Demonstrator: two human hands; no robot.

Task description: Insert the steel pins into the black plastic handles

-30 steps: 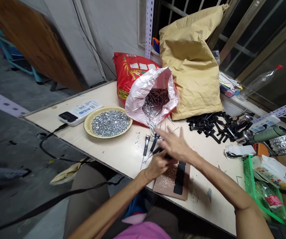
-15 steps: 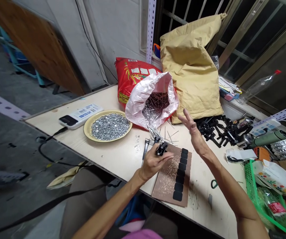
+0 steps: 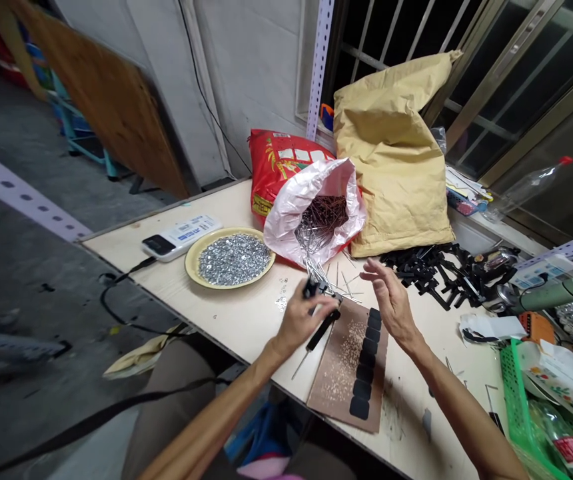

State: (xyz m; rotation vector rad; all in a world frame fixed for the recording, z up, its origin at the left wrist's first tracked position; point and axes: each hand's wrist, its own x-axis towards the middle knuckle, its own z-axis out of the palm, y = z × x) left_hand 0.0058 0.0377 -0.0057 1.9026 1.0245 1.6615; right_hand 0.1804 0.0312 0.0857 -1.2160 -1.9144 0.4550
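My left hand [image 3: 300, 315] is closed around a small black plastic part [image 3: 315, 288] above the table. Just below its fingers is a black bar [image 3: 323, 331] with a thin metal rod pointing down toward me; I cannot tell whether the hand grips this too. My right hand [image 3: 389, 300] is open, fingers stretched out, over the far right edge of a brown board [image 3: 336, 380]. Along that board runs a row of black rounded pads [image 3: 363, 371], beside many pale specks. Loose metal pins [image 3: 349, 283] lie behind my left hand, spilling from a red bag [image 3: 279, 153].
A yellow plate [image 3: 191, 270] of small metal nuts or washers stands at left, beside a white power bank [image 3: 174, 240]. Behind rises a large tan paper sack [image 3: 396, 167]. Black plastic parts [image 3: 436, 273] are heaped at right, near a green basket [image 3: 514, 387].
My right hand has come lower and nearer my left hand. The black bar with its rod now shows below my left hand. The whole view has shifted slightly.
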